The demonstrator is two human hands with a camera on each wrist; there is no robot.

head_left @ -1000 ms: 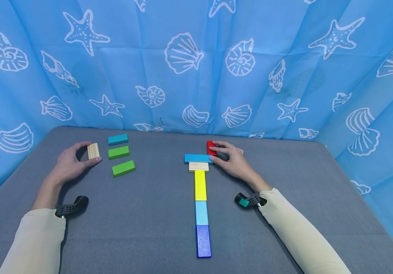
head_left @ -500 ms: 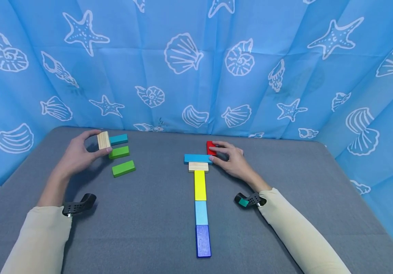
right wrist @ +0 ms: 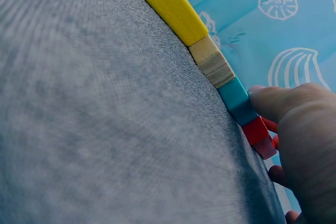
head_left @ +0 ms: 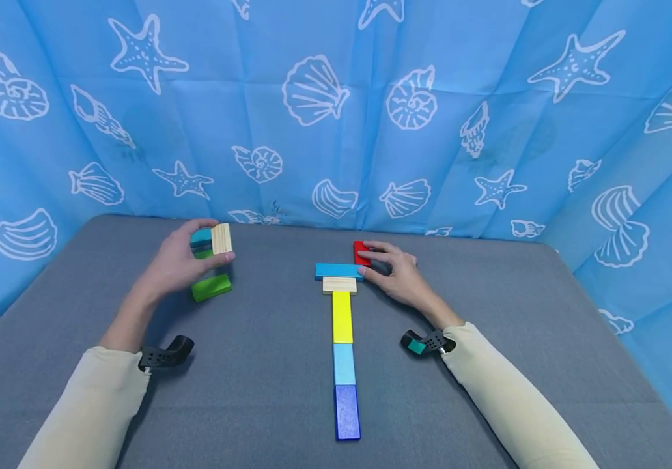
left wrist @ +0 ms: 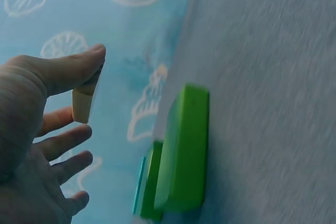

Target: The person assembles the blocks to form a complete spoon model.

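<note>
Wooden block [head_left: 221, 239], pinched by 2 opposite ends in my left hand [head_left: 176, 262] at 9 o'clock from the red block [head_left: 359, 247] my right hand [head_left: 398, 277] touches, should handle light and stiff, best gripped there.

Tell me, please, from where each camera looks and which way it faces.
Head: worn on the head, facing forward and down over the gray table to the blue seashell-print curtain; the left hand, right hand and sleeved forearms show.
Left wrist: on that wrist, looking past part of the left hand at its pinched wooden block and two green blocks.
Right wrist: on that wrist, looking past part of the right hand at the yellow block and red block.
Shared: head and right wrist both show the yellow block.
</note>
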